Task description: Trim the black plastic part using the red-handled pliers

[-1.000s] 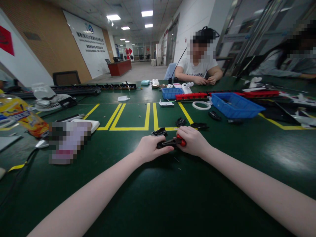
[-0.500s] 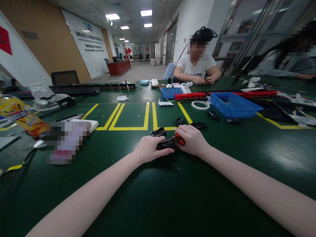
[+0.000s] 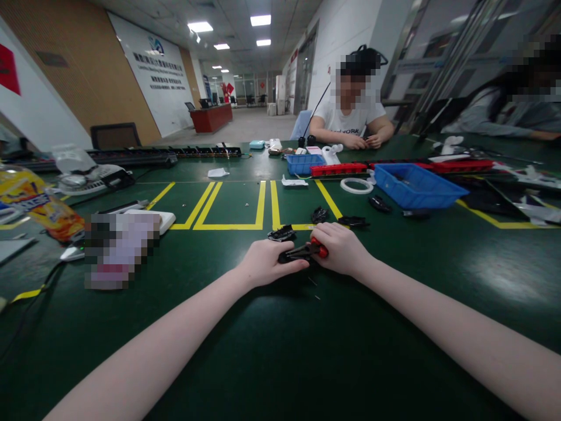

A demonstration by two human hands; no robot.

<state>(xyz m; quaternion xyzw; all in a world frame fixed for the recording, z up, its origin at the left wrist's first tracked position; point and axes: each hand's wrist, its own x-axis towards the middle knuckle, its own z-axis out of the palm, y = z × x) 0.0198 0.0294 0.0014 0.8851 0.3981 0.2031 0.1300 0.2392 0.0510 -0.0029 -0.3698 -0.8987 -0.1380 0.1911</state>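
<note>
My right hand (image 3: pixel 340 248) is closed around the red grips of pliers (image 3: pixel 323 250), whose dark jaws point left. In my left hand (image 3: pixel 262 264) a black plastic part (image 3: pixel 287 256) is held between thumb and fingers, and the jaws meet it there. The fingers of both hands partly hide the part and the tool. Just beyond my left hand lies a black plastic piece (image 3: pixel 281 233). Another black piece (image 3: pixel 319 214) and a flatter black piece (image 3: pixel 354 221) are beyond my right hand. Thin slivers (image 3: pixel 317 297) lie on the green table (image 3: pixel 280 351) below.
A large blue bin (image 3: pixel 418 190) stands right, near a white ring (image 3: pixel 356 186) and red strips (image 3: pixel 339 170). A smaller blue bin (image 3: pixel 305 165) is farther back. Left are a drink bottle (image 3: pixel 39 204) and a blurred phone-like object (image 3: pixel 125 251). A person (image 3: pixel 350 120) sits opposite.
Both hands keep nearly the same place and the same hold on the pliers and the black part. The view has shifted very slightly.
</note>
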